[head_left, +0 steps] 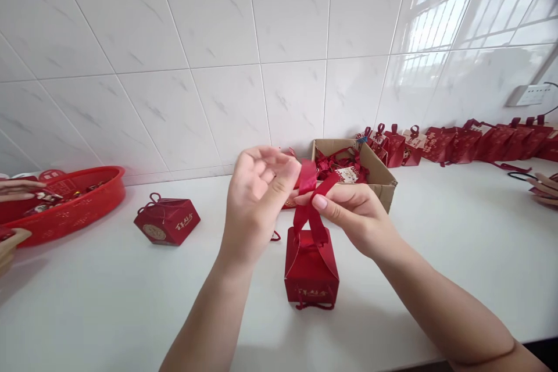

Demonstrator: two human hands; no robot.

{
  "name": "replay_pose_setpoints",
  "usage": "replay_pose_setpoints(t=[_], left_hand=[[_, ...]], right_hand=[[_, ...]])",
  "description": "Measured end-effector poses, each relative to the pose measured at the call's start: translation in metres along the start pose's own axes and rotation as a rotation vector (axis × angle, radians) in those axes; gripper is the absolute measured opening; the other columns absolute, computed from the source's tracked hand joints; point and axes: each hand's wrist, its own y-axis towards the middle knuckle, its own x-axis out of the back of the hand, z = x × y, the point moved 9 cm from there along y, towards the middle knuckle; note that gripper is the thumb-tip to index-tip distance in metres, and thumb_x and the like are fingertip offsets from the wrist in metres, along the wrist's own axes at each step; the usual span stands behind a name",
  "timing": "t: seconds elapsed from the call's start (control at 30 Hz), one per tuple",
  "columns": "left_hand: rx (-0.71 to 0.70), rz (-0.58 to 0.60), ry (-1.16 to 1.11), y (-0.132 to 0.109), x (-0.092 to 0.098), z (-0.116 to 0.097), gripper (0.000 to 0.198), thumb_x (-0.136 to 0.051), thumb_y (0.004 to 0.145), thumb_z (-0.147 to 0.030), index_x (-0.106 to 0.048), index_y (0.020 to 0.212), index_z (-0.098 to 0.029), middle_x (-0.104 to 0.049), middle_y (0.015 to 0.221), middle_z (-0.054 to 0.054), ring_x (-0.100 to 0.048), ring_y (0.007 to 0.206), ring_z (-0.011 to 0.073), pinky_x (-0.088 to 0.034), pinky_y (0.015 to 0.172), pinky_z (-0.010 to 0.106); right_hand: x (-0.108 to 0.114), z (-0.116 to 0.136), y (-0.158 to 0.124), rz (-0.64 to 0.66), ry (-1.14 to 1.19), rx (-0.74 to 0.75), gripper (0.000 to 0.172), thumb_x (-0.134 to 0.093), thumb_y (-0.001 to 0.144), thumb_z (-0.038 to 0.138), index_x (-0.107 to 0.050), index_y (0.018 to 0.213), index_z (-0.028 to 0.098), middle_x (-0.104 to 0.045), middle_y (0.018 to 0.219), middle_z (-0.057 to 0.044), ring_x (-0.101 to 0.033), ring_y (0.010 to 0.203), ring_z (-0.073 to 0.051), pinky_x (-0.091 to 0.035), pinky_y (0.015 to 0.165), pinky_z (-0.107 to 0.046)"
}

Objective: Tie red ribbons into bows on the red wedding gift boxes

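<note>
A small red gift box (311, 272) stands upright on the white counter (113, 296) in front of me. Its red ribbon (310, 197) rises from the top. My left hand (256, 200) pinches the upper end of the ribbon between thumb and fingers. My right hand (354, 212) pinches the ribbon just below, on its right side. Both hands hover above the box and do not touch its body.
A second closed red box (167, 220) lies to the left. A red tray (72, 200) with sweets sits far left, other people's hands (17, 189) at it. A cardboard carton (378, 171) of red pieces stands behind. Finished boxes (479, 140) line the wall; another hand (544, 188) shows right.
</note>
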Motion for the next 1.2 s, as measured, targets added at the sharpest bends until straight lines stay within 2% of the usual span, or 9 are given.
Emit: replay_pose_setpoints(t=[0.17,0.3,0.4,0.53,0.67,0.8,0.97,1.1,1.2], left_hand=[[0.175,0.092,0.101,-0.002,-0.009,0.011,0.032,-0.074,0.075,-0.031,-0.051,0.094,-0.021,-0.061,0.083,0.001,-0.061,0.075,0.0141,-0.051,0.059,0.023],[0.093,0.041,0.263,0.002,0.002,0.001,0.022,-0.07,0.078,-0.03,-0.051,0.075,-0.019,-0.051,0.069,-0.004,-0.052,0.064,0.0083,-0.043,0.057,0.019],[0.05,0.018,0.486,0.005,0.015,-0.007,0.034,-0.061,0.084,-0.039,-0.053,0.06,-0.017,-0.046,0.06,-0.002,-0.045,0.059,0.0082,-0.038,0.054,0.02],[0.186,0.249,0.617,0.003,0.008,0.005,0.041,-0.054,0.086,-0.05,-0.059,0.061,-0.018,-0.047,0.058,-0.002,-0.045,0.056,0.0096,-0.037,0.052,0.022],[0.2,0.29,0.639,0.001,0.004,0.007,0.037,-0.056,0.086,-0.049,-0.057,0.065,-0.019,-0.046,0.057,-0.003,-0.044,0.054,0.0093,-0.037,0.05,0.022],[0.252,0.386,0.518,-0.003,-0.003,0.016,0.029,-0.059,0.085,-0.046,-0.064,0.072,-0.02,-0.055,0.064,-0.001,-0.049,0.057,0.0105,-0.04,0.05,0.022],[0.139,0.235,0.222,0.004,0.005,0.003,0.014,-0.071,0.078,-0.031,-0.064,0.078,-0.019,-0.064,0.072,0.001,-0.059,0.061,0.013,-0.049,0.054,0.024],[-0.07,0.031,0.072,0.008,0.019,-0.017,0.008,-0.072,0.076,-0.024,-0.067,0.08,-0.019,-0.066,0.07,0.001,-0.062,0.066,0.0129,-0.052,0.063,0.025],[-0.186,-0.148,0.053,0.008,0.037,-0.026,0.005,-0.072,0.076,-0.02,-0.067,0.079,-0.021,-0.065,0.069,-0.001,-0.062,0.067,0.0117,-0.051,0.063,0.023]], right_hand=[[-0.017,0.006,-0.003,0.116,-0.049,0.017,0.027,-0.056,0.09,0.028,-0.064,0.067,0.017,-0.054,0.066,0.0,-0.049,0.065,-0.012,-0.044,0.065,-0.028],[-0.015,0.02,-0.003,0.086,-0.264,0.159,0.022,-0.056,0.09,0.024,-0.067,0.073,0.017,-0.063,0.073,-0.003,-0.057,0.073,-0.015,-0.047,0.072,-0.032],[-0.011,0.033,-0.005,0.025,-0.432,0.325,0.014,-0.057,0.089,0.018,-0.071,0.088,0.019,-0.07,0.083,-0.005,-0.063,0.09,-0.02,-0.047,0.084,-0.036],[-0.016,0.038,-0.009,0.048,-0.557,0.45,0.019,-0.054,0.088,0.012,-0.07,0.095,0.018,-0.072,0.089,-0.006,-0.063,0.092,-0.02,-0.047,0.085,-0.039],[-0.025,0.035,-0.01,0.107,-0.67,0.493,0.02,-0.051,0.087,0.009,-0.068,0.089,0.018,-0.072,0.089,-0.005,-0.06,0.08,-0.018,-0.045,0.075,-0.038],[-0.031,0.03,-0.009,0.167,-0.673,0.472,0.02,-0.05,0.088,0.009,-0.068,0.084,0.019,-0.072,0.089,-0.003,-0.06,0.079,-0.017,-0.043,0.074,-0.038],[-0.027,0.029,-0.007,0.089,-0.579,0.394,0.017,-0.054,0.087,0.015,-0.07,0.084,0.021,-0.071,0.093,-0.005,-0.062,0.083,-0.018,-0.047,0.076,-0.037],[0.002,0.028,-0.004,-0.151,-0.447,0.264,0.016,-0.058,0.088,0.023,-0.073,0.081,0.023,-0.067,0.104,-0.006,-0.059,0.104,-0.021,-0.05,0.087,-0.038],[0.03,0.029,-0.002,-0.291,-0.425,0.213,0.014,-0.061,0.087,0.028,-0.075,0.086,0.026,-0.067,0.097,-0.004,-0.059,0.104,-0.021,-0.05,0.089,-0.038]])
